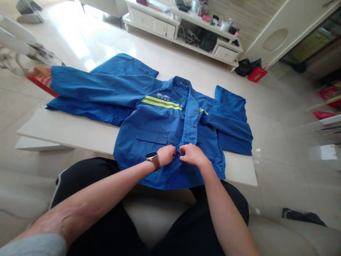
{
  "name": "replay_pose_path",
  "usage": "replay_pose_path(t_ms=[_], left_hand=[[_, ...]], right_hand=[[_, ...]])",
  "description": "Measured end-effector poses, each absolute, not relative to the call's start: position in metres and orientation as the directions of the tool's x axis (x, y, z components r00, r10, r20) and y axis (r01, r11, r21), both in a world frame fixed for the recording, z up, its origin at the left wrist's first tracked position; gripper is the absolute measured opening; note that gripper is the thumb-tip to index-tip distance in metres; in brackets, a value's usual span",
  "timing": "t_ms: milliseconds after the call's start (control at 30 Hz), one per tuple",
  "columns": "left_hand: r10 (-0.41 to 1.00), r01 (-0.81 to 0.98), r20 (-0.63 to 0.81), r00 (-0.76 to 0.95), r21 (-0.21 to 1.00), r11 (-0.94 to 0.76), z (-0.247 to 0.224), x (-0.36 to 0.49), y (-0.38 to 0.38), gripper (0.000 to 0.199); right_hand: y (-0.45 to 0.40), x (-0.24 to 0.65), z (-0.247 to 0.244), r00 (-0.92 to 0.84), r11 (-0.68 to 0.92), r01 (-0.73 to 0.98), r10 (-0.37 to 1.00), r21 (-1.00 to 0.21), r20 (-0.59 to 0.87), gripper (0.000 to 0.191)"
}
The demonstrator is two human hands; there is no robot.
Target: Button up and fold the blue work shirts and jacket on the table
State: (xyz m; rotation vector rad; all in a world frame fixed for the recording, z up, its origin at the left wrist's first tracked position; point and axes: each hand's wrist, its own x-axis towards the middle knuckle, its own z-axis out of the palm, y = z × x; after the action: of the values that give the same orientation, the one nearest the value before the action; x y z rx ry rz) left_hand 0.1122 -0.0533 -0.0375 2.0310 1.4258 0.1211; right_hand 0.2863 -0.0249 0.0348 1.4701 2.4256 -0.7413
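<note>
A blue work jacket (157, 121) with yellow-and-grey reflective stripes lies face up, its collar away from me and its sleeves spread to both sides. Its front placket is joined low down and folded open towards the collar. My left hand (167, 155), with a watch (152, 156) on the wrist, pinches the placket's edge near the hem. Close beside it, my right hand (192, 154) is closed on the other edge of the placket. Whatever small part sits between the fingertips is hidden.
Beneath the jacket is a white low table (80, 133). More folded blue clothing (125, 65) lies under the sleeves. A white TV cabinet (151, 23) with clutter stands beyond. A red box (257, 74) rests on the floor at the right.
</note>
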Motion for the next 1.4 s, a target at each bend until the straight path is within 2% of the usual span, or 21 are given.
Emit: replay_pose_path(t_ms=[300, 433, 500, 700, 833, 1033, 1167, 1267, 1400], left_hand=[[0.853, 0.719, -0.328, 0.406, 0.691, -0.076, -0.016, 0.099, -0.044, 0.018], [0.847, 0.639, -0.351, 0.399, 0.769, 0.018, -0.009, 0.097, -0.045, 0.022], [0.850, 0.599, -0.362, 0.383, 0.798, 0.069, -0.008, 0.096, -0.044, 0.021], [0.840, 0.453, -0.409, 0.358, 0.862, 0.226, -0.010, 0.092, -0.035, 0.011], [0.801, 0.303, -0.488, 0.346, 0.867, 0.397, -0.007, 0.092, -0.035, 0.008], [0.818, 0.348, -0.477, 0.323, 0.863, 0.366, -0.007, 0.088, -0.034, 0.004], [0.772, 0.260, -0.515, 0.372, 0.857, 0.446, -0.005, 0.080, -0.033, 0.013], [0.760, 0.274, -0.512, 0.399, 0.858, 0.435, -0.006, 0.078, -0.031, 0.013], [0.774, 0.329, -0.486, 0.405, 0.868, 0.372, -0.010, 0.079, -0.028, 0.010]], right_hand=[[-0.025, 0.281, 0.015, -0.531, 0.403, 0.801, 0.820, -0.443, -0.213, 0.021], [-0.025, 0.276, 0.018, -0.482, 0.398, 0.817, 0.869, -0.418, -0.114, 0.028], [-0.025, 0.275, 0.018, -0.444, 0.380, 0.837, 0.892, -0.393, -0.082, 0.024], [-0.024, 0.274, 0.020, -0.446, 0.363, 0.838, 0.886, -0.408, -0.129, 0.008], [-0.024, 0.272, 0.021, -0.441, 0.337, 0.837, 0.882, -0.432, -0.165, 0.009], [-0.016, 0.272, 0.022, -0.464, 0.349, 0.827, 0.867, -0.441, -0.183, 0.013], [-0.010, 0.270, 0.024, -0.486, 0.361, 0.819, 0.849, -0.446, -0.206, 0.011], [-0.008, 0.268, 0.023, -0.512, 0.380, 0.805, 0.833, -0.455, -0.211, 0.010], [-0.007, 0.267, 0.018, -0.593, 0.428, 0.732, 0.784, -0.531, -0.186, 0.009]])
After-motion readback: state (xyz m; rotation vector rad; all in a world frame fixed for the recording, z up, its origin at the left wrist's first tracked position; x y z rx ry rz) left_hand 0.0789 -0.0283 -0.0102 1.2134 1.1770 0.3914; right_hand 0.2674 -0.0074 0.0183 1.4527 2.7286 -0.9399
